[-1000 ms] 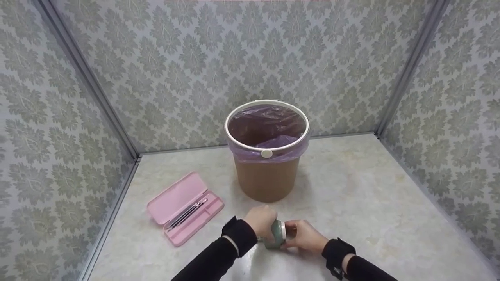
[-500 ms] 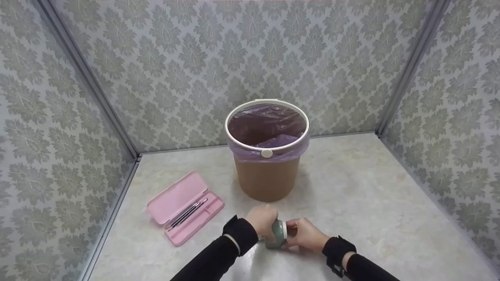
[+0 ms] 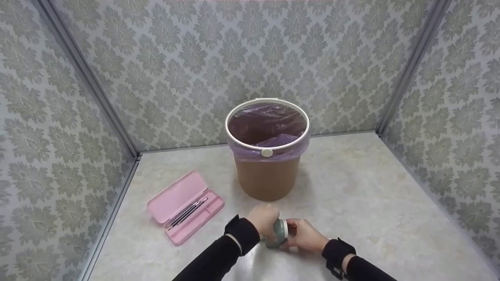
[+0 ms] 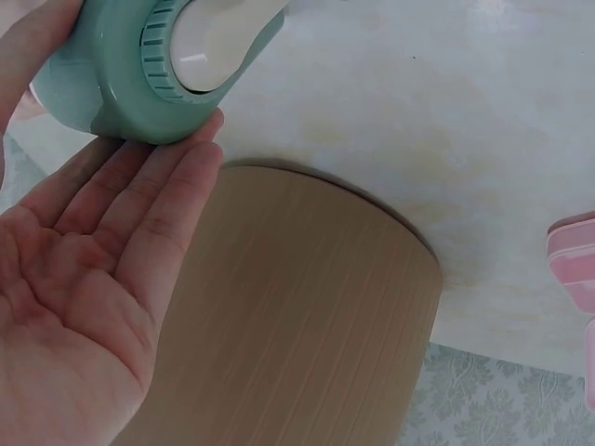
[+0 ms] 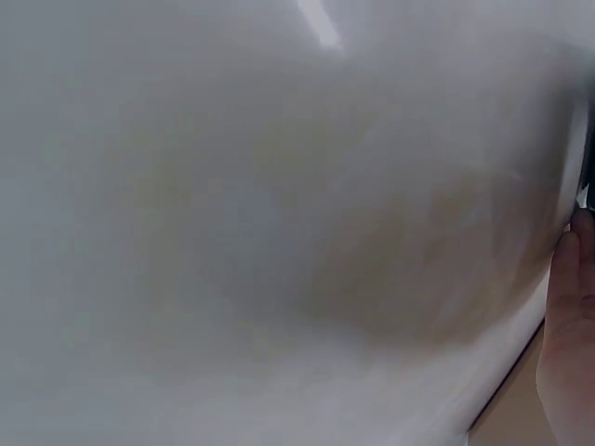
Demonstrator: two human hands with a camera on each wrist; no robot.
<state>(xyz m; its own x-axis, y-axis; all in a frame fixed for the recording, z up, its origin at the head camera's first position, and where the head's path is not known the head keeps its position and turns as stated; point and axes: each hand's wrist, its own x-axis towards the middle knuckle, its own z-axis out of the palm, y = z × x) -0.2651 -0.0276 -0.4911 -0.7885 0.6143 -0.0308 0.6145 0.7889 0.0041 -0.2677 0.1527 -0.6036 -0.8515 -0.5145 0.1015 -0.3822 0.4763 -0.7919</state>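
A teal crank pencil sharpener lies low over the table in front of the bin, between both hands. The left wrist view shows its rounded teal body, a ridged collar and a white crank arm. My left hand grips the body from the left, thumb on one side and fingers on the other. From the right, the fingers of my right hand pinch the sharpener's white-rimmed end, their tips partly hidden. Only some fingers of that hand appear at the right wrist view's edge.
A brown bin with a purple liner and white rim stands just beyond the hands. To the left, an open pink pencil case holds several pencils. Patterned walls enclose the table at the back and sides.
Both hands keep hold of the sharpener in nearly the same place. The left hand has shifted very slightly to the right.
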